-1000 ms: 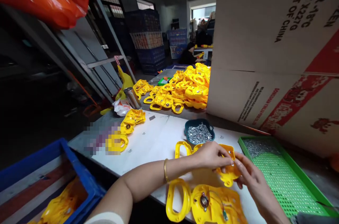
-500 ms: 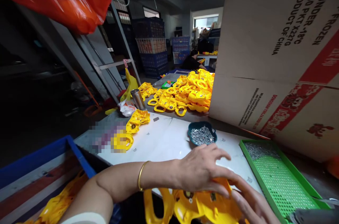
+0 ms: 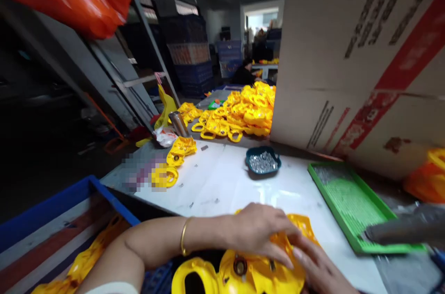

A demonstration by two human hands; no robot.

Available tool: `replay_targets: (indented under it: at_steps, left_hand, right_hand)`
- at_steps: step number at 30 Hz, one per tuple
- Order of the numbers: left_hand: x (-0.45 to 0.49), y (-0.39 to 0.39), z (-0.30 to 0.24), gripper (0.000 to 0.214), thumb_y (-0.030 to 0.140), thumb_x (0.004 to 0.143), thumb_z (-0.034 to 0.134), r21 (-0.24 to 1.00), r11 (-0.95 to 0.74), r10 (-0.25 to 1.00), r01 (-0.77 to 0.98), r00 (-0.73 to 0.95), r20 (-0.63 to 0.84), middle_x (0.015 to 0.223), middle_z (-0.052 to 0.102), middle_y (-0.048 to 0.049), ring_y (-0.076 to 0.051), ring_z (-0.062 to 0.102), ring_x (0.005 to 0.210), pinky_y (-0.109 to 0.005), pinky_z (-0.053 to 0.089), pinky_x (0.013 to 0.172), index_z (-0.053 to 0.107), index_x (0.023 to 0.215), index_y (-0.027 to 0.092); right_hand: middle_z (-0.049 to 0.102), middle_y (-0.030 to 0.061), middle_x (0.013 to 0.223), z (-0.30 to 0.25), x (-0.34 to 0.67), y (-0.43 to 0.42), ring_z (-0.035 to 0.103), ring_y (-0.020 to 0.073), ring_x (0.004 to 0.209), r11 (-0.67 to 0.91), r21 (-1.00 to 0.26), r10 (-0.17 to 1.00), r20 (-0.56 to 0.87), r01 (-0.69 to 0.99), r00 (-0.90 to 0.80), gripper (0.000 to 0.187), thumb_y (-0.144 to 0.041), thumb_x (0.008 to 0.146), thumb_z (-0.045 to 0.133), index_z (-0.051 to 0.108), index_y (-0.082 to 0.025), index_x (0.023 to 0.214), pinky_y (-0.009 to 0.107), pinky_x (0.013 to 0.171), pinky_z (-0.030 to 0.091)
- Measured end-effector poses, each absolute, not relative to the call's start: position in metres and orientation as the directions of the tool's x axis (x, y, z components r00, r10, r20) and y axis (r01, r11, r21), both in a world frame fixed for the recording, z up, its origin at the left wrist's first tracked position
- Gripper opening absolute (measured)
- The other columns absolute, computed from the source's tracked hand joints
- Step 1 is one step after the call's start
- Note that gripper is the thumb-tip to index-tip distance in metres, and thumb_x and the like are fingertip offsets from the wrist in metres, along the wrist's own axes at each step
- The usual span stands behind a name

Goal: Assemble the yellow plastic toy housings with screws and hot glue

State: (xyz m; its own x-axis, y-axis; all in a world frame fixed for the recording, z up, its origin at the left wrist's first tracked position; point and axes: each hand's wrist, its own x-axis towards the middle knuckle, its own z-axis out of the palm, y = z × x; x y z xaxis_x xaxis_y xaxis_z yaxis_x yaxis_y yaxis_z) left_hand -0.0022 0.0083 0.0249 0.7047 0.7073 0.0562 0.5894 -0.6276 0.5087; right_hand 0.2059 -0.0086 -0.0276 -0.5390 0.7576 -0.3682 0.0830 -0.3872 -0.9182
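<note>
Head view: L hand (image 3: 259,230) & R hand (image 3: 321,264) have been brought nearer in 1 s; work's seemingly centred on yellow loop-handled plastic shell (image 3: 255,280), just below L fingers; clamping can't be told.

Dim light, blurred carton (image 3: 347,73), glare on tabletop (image 3: 222,169)

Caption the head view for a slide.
Left hand and right hand at yellow parts, dark bowl of metal pieces beyond.
</note>
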Motion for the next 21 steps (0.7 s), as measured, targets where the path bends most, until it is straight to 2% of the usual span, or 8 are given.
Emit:
replay_targets:
  at_steps: [2,5,7,9,12,17,19,21]
  left_hand:
    - [-0.014,0.006,0.043,0.085,0.053,0.068,0.079,0.684,-0.502,0.694,0.529,0.719,-0.047,0.126,0.063,-0.0096,-0.024,0.062,0.109,-0.028,0.047,0.09,0.046,0.14,0.024]
    - [-0.038,0.005,0.053,0.093,0.052,0.065,0.081,0.765,-0.258,0.618,0.59,0.709,-0.338,0.128,0.062,-0.0069,-0.024,0.062,0.107,-0.025,0.046,0.088,0.04,0.145,0.027]
    - [-0.052,-0.001,0.048,0.082,0.055,0.068,0.077,0.74,-0.071,0.518,0.668,0.659,-0.545,0.11,0.068,-0.0054,-0.02,0.064,0.087,-0.021,0.047,0.073,0.049,0.138,0.023]
    - [-0.06,-0.012,0.04,0.061,0.058,0.075,0.069,0.726,0.126,0.379,0.677,0.643,-0.665,0.087,0.068,-0.0026,-0.015,0.06,0.07,-0.019,0.043,0.06,0.062,0.121,0.018]
    - [-0.063,-0.026,0.032,0.047,0.057,0.081,0.062,0.717,0.265,0.316,0.644,0.645,-0.696,0.071,0.06,0.0003,-0.011,0.051,0.062,-0.017,0.038,0.054,0.067,0.099,0.014]
    - [-0.061,-0.011,0.034,0.04,0.052,0.083,0.06,0.765,0.162,0.412,0.624,0.662,-0.627,0.062,0.051,0.0019,-0.009,0.043,0.058,-0.016,0.033,0.051,0.064,0.077,0.013]
    - [-0.059,0.004,0.031,0.041,0.052,0.085,0.058,0.78,0.14,0.506,0.61,0.633,-0.586,0.063,0.052,0.001,-0.01,0.045,0.059,-0.017,0.036,0.052,0.063,0.076,0.013]
    - [-0.057,0.019,0.023,0.041,0.053,0.086,0.056,0.788,0.12,0.605,0.603,0.585,-0.54,0.07,0.057,-0.001,-0.012,0.049,0.064,-0.019,0.04,0.057,0.066,0.084,0.013]
  right_hand:
    - [0.065,0.0077,0.095,-0.023,0.213,-0.015,0.056,0.0113,0.061,-0.472,-0.881,0.748,-0.418,0.029,-0.515,0.062,-0.062,0.077,0.065,0.06,-0.021,0.122,0.024,0.05,0.05]
    - [0.059,0.0027,0.085,-0.024,0.228,-0.02,0.051,0.0077,0.058,-0.502,-0.864,0.756,-0.416,-0.04,-0.506,0.063,-0.058,0.074,0.07,0.058,-0.02,0.122,0.019,0.046,0.046]
    - [0.057,0.0016,0.084,-0.03,0.237,-0.027,0.049,0.0066,0.058,-0.52,-0.85,0.77,-0.424,-0.084,-0.477,0.057,-0.055,0.075,0.071,0.059,-0.021,0.119,0.016,0.044,0.043]
    - [0.057,0.0024,0.089,-0.035,0.24,-0.039,0.048,0.0063,0.06,-0.529,-0.838,0.784,-0.425,-0.13,-0.452,0.051,-0.051,0.076,0.071,0.061,-0.021,0.116,0.015,0.043,0.041]
    - [0.06,0.003,0.094,-0.037,0.236,-0.054,0.048,0.006,0.06,-0.536,-0.821,0.798,-0.417,-0.197,-0.434,0.047,-0.047,0.077,0.07,0.063,-0.022,0.115,0.015,0.044,0.041]
    - [0.064,0.0029,0.087,-0.04,0.245,-0.058,0.052,0.0094,0.055,-0.543,-0.814,0.81,-0.445,-0.204,-0.382,0.052,-0.058,0.084,0.055,0.059,-0.024,0.122,0.02,0.044,0.041]
    - [0.06,0.0007,0.07,-0.053,0.263,-0.057,0.045,0.0083,0.045,-0.509,-0.856,0.837,-0.467,-0.091,-0.285,0.054,-0.062,0.086,0.047,0.062,-0.019,0.116,0.02,0.039,0.032]
    - [0.046,-0.0046,0.05,-0.072,0.286,-0.061,0.034,0.0069,0.039,-0.46,-0.877,0.865,-0.478,0.137,-0.154,0.05,-0.06,0.088,0.045,0.066,-0.015,0.098,0.021,0.039,0.023]
